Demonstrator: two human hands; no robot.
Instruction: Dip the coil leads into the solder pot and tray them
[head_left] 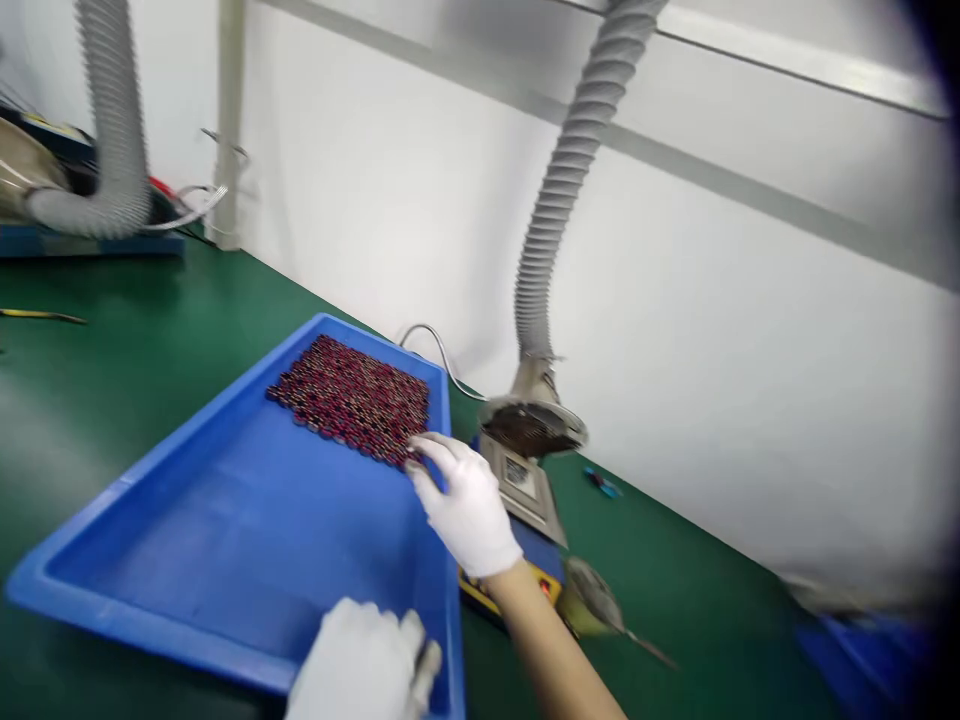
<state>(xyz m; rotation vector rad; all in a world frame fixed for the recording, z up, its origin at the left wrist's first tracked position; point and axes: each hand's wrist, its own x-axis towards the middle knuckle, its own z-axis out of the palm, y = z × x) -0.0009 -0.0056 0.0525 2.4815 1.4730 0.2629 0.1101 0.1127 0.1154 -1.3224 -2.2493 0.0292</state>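
Note:
My right hand (469, 508), in a white glove, reaches to the near right corner of a tightly packed block of small round dark red and black parts (356, 395). Its thumb and fingertips close on one small round part at that corner. These parts lie in the far end of a shallow blue tray (247, 500). White-gloved too, my left hand (367, 660) is over the tray's near right corner, its fingers curled. What it holds, if anything, is hidden and blurred.
Right of the tray stands a blue and yellow device (544, 570) beneath a fume funnel (532, 425) on a grey hose (559, 190). Beside it are a small cup-like holder (592, 600) and a blue-handled tool (602, 483). A white wall (390, 190) backs the green table (67, 390).

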